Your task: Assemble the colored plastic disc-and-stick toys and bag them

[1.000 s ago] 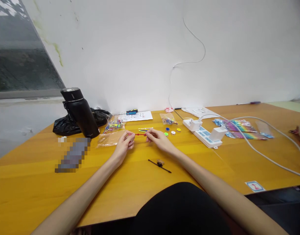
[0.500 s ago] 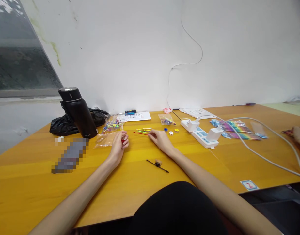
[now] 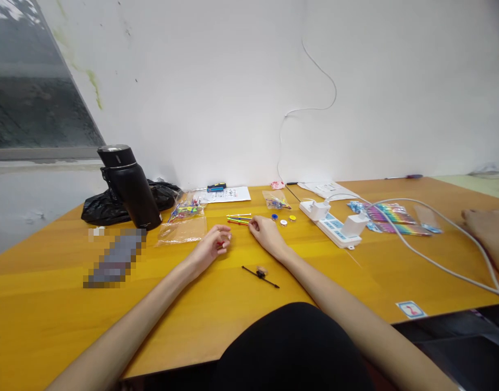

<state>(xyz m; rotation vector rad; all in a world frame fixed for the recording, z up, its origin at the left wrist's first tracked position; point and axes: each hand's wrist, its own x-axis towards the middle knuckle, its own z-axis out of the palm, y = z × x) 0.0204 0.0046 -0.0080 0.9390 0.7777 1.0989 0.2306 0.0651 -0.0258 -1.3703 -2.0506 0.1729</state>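
Note:
My left hand (image 3: 214, 245) is curled around a small red piece (image 3: 220, 244), mostly hidden by the fingers. Further right and slightly farther back, my right hand (image 3: 267, 234) is closed, its fingertips at the right end of a red arrow-tipped stick (image 3: 238, 223). That stick lies against a row of thin white, yellow and blue sticks (image 3: 239, 217). Beyond the right hand lie a blue disc (image 3: 274, 216), a white disc (image 3: 284, 222) and a yellow disc (image 3: 292, 218). Closer to me rests a black arrow-tipped stick (image 3: 260, 276) with a small black part at its middle.
A black bottle (image 3: 133, 187) and a blurred-out flat object (image 3: 117, 258) are at left, beside clear bags of coloured parts (image 3: 186, 209). A white power strip (image 3: 334, 228) with trailing cables stands right. Another person's hand (image 3: 487, 233) rests at the far right.
My left hand has moved right with the red piece. My right hand has brought the red stick in beside the other sticks. The other person's hand has shifted left.

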